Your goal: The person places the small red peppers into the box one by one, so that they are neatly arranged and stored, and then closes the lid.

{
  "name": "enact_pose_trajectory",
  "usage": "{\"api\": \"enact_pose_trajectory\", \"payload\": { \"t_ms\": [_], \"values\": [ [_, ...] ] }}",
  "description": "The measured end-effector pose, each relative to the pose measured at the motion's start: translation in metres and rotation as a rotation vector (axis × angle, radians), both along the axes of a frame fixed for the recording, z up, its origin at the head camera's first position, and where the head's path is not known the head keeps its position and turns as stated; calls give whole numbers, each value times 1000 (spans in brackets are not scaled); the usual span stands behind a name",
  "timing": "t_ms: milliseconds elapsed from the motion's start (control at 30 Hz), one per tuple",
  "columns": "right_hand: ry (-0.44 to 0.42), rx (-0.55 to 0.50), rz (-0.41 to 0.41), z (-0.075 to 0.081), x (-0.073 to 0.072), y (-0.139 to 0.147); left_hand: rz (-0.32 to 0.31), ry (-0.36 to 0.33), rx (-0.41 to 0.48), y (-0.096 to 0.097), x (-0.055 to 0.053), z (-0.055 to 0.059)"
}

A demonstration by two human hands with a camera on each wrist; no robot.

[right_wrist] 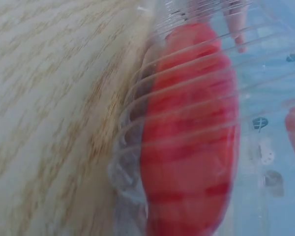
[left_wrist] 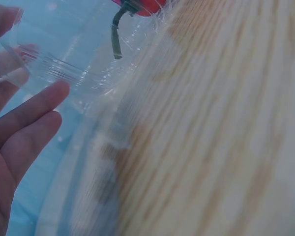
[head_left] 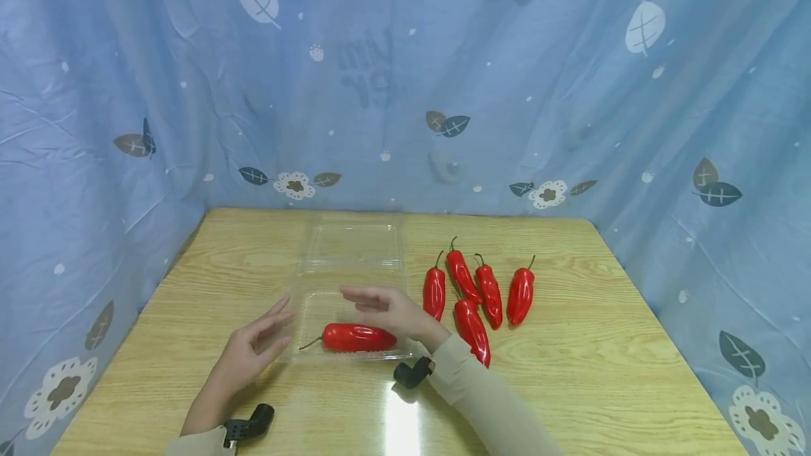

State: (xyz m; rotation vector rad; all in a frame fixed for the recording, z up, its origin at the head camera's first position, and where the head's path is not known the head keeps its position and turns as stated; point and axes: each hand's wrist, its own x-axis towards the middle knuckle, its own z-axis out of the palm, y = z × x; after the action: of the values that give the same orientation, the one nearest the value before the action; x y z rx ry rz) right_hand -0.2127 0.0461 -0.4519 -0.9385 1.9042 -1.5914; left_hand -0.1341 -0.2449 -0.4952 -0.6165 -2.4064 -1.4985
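A clear plastic clamshell box [head_left: 310,308] lies with its lid [head_left: 355,245] folded back, away from the person. One red pepper [head_left: 358,338] rests crosswise in the near half, its green stem pointing left. Beside the box's left wall is my left hand [head_left: 250,347], fingers extended and nothing held; in the left wrist view, its fingertips [left_wrist: 59,91] are right at the ribbed plastic. My right hand [head_left: 393,312] hovers over the right part of the box, fingers stretched leftward above the pepper. Through the ribbed wall, the right wrist view shows the pepper [right_wrist: 191,132] close up.
Several more red peppers lie right of the box, among them a near one [head_left: 472,333] beside the right sleeve and a rightmost one [head_left: 521,294]. The wooden table [head_left: 589,371] is bounded by a blue patterned curtain [head_left: 393,90] at the back and sides.
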Motion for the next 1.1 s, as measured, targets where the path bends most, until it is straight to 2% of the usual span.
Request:
{"api": "enact_pose_trajectory", "payload": {
  "t_ms": [233,467,700,1100],
  "values": [
    [-54,-132,-65,3,1,6,16,16,-8,3,1,1],
    [-41,-160,-138,14,1,23,22,15,-5,13,10,25],
    [13,-201,-211,24,2,46,14,14,-11,0,-1,-1],
    [57,-235,-385,33,9,97,8,21,-12,1,1,0]
  ]
}}
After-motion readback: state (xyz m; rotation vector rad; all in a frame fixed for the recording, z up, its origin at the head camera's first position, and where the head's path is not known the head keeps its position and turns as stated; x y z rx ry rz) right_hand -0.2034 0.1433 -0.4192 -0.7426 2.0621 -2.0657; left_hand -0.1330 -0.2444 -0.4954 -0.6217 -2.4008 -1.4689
